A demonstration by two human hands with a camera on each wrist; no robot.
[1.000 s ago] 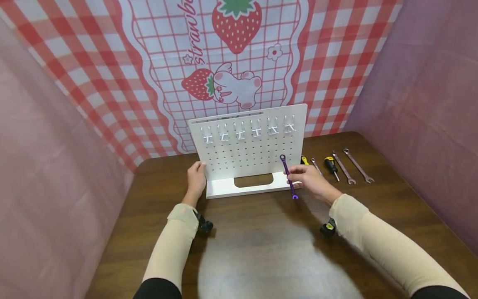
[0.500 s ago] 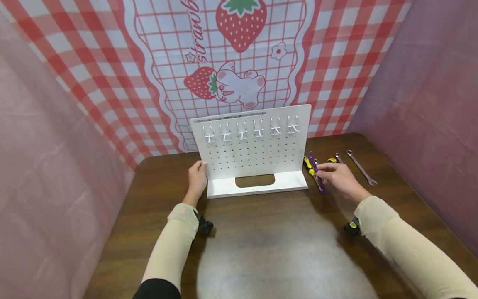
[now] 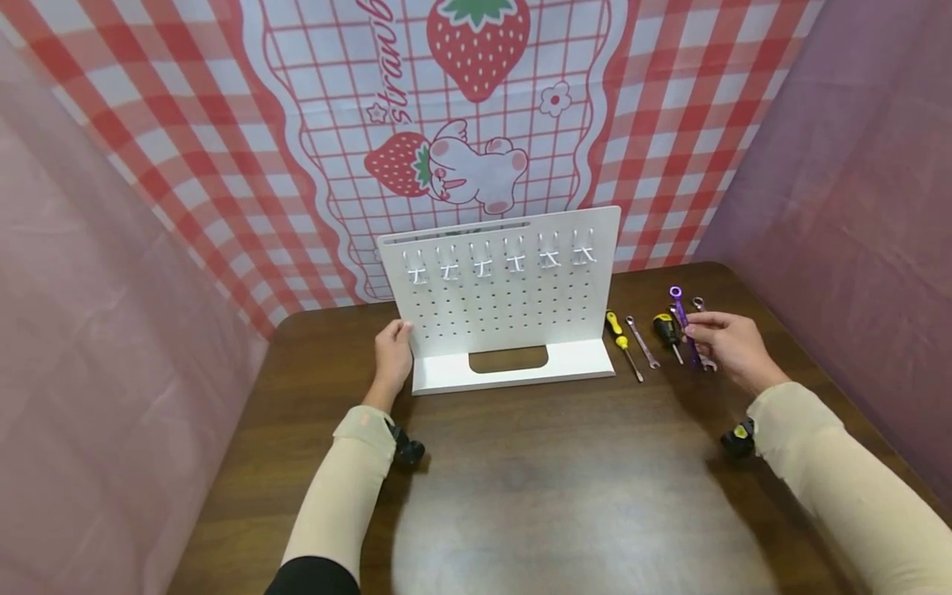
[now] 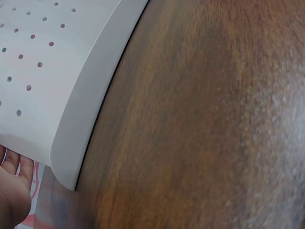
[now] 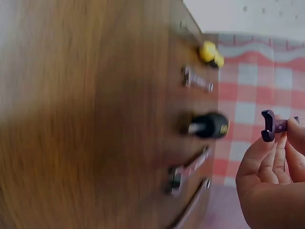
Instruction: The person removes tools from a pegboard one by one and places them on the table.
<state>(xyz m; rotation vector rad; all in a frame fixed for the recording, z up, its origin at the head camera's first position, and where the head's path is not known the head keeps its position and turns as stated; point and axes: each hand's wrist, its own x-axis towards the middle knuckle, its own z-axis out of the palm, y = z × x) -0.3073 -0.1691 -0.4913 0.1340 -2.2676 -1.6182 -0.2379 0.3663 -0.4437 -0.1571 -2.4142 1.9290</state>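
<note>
A white pegboard stand [image 3: 506, 318] with a row of clear hooks [image 3: 516, 258] stands upright on the table. My left hand [image 3: 392, 354] grips its left edge; in the left wrist view some of the fingers [image 4: 25, 167] go behind the board. Between thumb and fingers, my right hand [image 3: 732, 347] pinches a purple combination wrench [image 3: 684, 318], held above the tools on the right. In the right wrist view the wrench's open end [image 5: 268, 126] points toward the camera. Below it lie silver wrenches [image 3: 709, 364], partly hidden by the hand and purple wrench.
Right of the stand lie a yellow screwdriver [image 3: 623, 343], a small silver wrench [image 3: 643, 341] and a stubby black-and-yellow screwdriver [image 3: 667, 332]. A checked strawberry cloth [image 3: 476, 91] hangs behind the wooden table [image 3: 521, 479]; pink cloth [image 3: 833, 165] hangs at the sides.
My right hand has carried the purple wrench rightward, from in front of the board, past the screwdrivers, to over the silver wrenches. My left hand stays on the board's edge.
</note>
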